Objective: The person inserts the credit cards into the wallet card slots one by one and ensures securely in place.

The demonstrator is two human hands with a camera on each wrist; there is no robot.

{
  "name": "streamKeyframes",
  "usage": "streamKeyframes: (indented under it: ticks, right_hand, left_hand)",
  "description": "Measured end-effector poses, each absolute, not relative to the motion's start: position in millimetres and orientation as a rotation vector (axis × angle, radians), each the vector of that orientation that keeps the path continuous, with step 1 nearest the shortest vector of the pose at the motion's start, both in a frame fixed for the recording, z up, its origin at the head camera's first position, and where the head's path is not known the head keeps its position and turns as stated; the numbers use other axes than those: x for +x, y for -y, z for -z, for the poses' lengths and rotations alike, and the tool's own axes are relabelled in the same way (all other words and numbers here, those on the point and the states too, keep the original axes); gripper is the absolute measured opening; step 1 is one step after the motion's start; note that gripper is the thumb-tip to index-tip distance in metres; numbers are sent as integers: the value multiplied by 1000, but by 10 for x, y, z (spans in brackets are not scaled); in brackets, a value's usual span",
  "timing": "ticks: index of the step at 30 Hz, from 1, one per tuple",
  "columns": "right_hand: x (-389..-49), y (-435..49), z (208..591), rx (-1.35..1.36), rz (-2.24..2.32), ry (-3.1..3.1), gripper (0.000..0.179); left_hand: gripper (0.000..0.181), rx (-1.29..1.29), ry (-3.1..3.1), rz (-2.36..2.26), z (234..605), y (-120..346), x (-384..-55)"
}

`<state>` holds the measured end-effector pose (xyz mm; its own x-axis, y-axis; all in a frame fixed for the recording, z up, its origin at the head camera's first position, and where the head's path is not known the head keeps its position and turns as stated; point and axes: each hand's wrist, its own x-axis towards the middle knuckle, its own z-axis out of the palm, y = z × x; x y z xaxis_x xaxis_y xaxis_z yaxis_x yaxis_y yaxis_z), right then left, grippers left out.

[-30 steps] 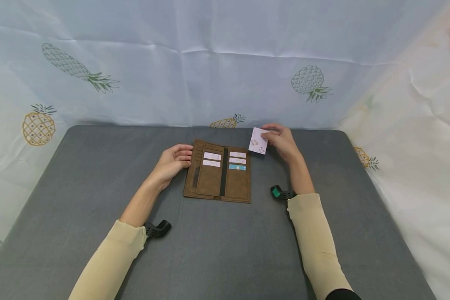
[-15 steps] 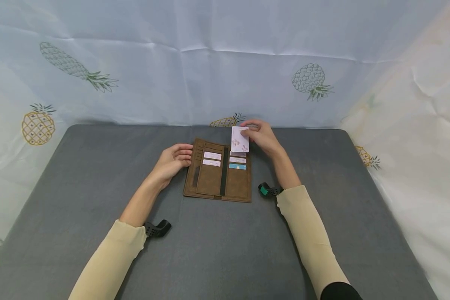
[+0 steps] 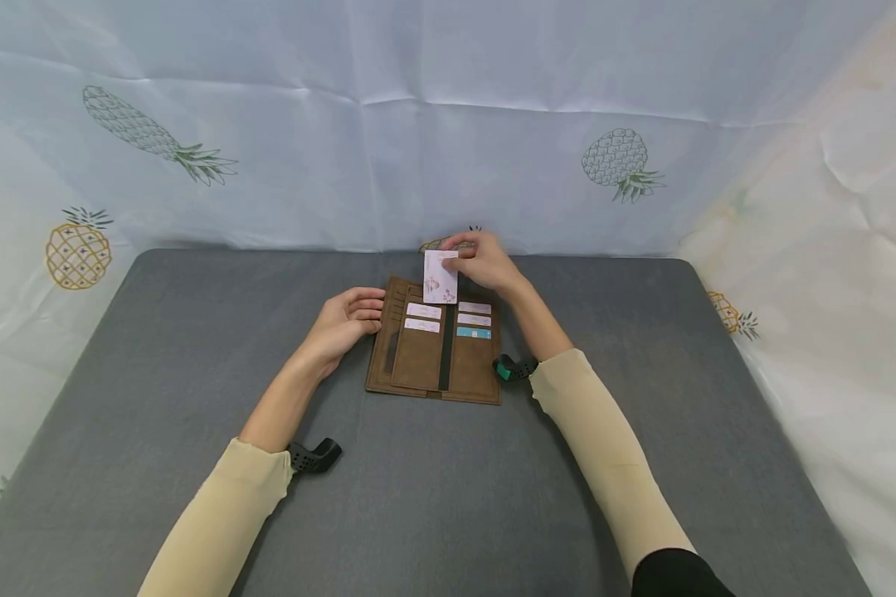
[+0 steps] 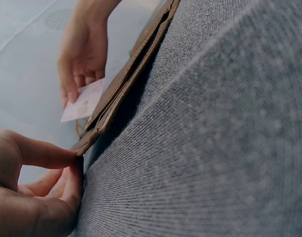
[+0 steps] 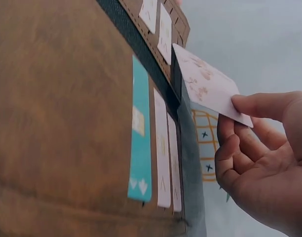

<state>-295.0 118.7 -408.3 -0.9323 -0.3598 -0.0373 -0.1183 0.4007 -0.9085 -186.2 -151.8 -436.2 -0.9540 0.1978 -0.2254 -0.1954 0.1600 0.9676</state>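
— Head view first: what does each hand have?
— Right hand (image 3: 487, 264) pinches a pale card (image 3: 440, 277) by its upper edge, thumb in front, fingers behind. The card stands upright just over the far end of the open brown wallet (image 3: 435, 345), above the left panel's slots. Left hand (image 3: 341, 321) rests on the grey table (image 3: 194, 348), fingertips curled round the wallet's left edge.

— Any writing to read?
— None. The card has small pinkish drawings, too small to make out. Below the pinch sit two pale cards in the left panel, two pale ones and a teal card (image 3: 473, 333) in the right panel; their print is illegible.

— Around them?
— A pineapple-print cloth (image 3: 448, 124) hangs behind the table. Black wrist mounts show at both sleeves.

— Left wrist view?
— Thumb and finger of the left hand (image 4: 32, 187) pinch the wallet's corner (image 4: 121, 94), which lifts slightly off the table. Beyond it the right hand (image 4: 82, 54) holds the card (image 4: 84, 101) just past the wallet's edge.

— Right wrist view?
— The right hand (image 5: 262, 158) grips the card (image 5: 207, 84) by one corner between thumb and curled fingers. The card tilts toward the wallet's (image 5: 57, 98) top slots, its free corner near the leather; I cannot tell whether it touches. The teal card (image 5: 139, 148) shows a pale mark and two small hearts, no legible words
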Motion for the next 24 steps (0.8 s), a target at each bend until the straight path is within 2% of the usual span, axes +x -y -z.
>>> streamKeyframes:
  ticks: [15,24]
  right_hand:
    - [-2982,-1051,4095,-520,1510,-2400,27]
    - [-2976,-1001,4073,-684,1471,-2470,23]
  left_hand:
    - [57,3,-2139,-1869,4360,1514,-1862]
    - [56,-2,-2144,-1867,4357,1515,-1862]
